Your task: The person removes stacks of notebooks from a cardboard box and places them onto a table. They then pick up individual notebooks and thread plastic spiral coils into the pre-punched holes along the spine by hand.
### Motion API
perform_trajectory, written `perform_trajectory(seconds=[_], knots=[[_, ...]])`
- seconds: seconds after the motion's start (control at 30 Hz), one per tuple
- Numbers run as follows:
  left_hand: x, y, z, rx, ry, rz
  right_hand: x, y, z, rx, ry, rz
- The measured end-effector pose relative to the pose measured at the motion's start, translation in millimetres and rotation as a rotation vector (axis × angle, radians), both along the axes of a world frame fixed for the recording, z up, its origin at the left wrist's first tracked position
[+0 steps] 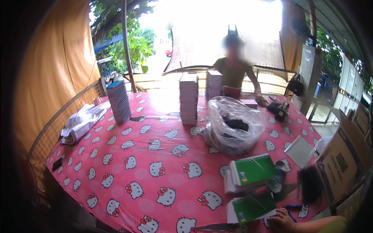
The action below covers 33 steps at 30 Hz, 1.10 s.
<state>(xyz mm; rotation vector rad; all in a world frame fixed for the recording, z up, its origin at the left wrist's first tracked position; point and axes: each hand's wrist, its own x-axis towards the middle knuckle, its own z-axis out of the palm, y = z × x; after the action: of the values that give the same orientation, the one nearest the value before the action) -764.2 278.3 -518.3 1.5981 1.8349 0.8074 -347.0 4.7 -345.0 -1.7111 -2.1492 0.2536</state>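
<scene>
My right hand (282, 220) comes in from the lower right, its fingers curled at the right edge of a stack of spiral notebooks with a green cover (254, 207). A blue-handled tool (294, 208) shows beside the hand; what the fingers hold, if anything, is hidden. Just beyond lies a taller stack of green spiral notebooks (256, 169). A roundish, partly see-through object (277, 181) stands against its right side, too blurred to name. My left hand is out of view.
On the pink patterned tablecloth (151, 136) stand tall notebook stacks (189, 101) and a clear plastic bag (237, 134) with dark contents. A cardboard box (342, 159) leans at the right near black spiral pieces (309, 184). Across the table, a person (233, 72) reaches toward a dark device (279, 110).
</scene>
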Motion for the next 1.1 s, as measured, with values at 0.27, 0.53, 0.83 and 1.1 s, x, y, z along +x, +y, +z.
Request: perform_trajectory(seconds=[0.27,0.53,0.83,1.1], knots=[[41.6,-135.1,1.9,-0.171,-0.222,-0.063,-0.6,-5.6,-11.0,0.213,0.083,0.002],[11.4,-261.3,-12.9,-0.561,-0.586,0.139,38.0,10.1,37.8,0.506,-0.034,-0.776],[36.6,-257.4,0.8,0.172,0.077,-0.431,158.0,10.6,29.3,-0.187,-0.312,-1.162],[96.2,-225.9,239.3,-0.368,-1.007,-0.658,126.1,-5.6,53.6,0.115,-0.225,-0.946]])
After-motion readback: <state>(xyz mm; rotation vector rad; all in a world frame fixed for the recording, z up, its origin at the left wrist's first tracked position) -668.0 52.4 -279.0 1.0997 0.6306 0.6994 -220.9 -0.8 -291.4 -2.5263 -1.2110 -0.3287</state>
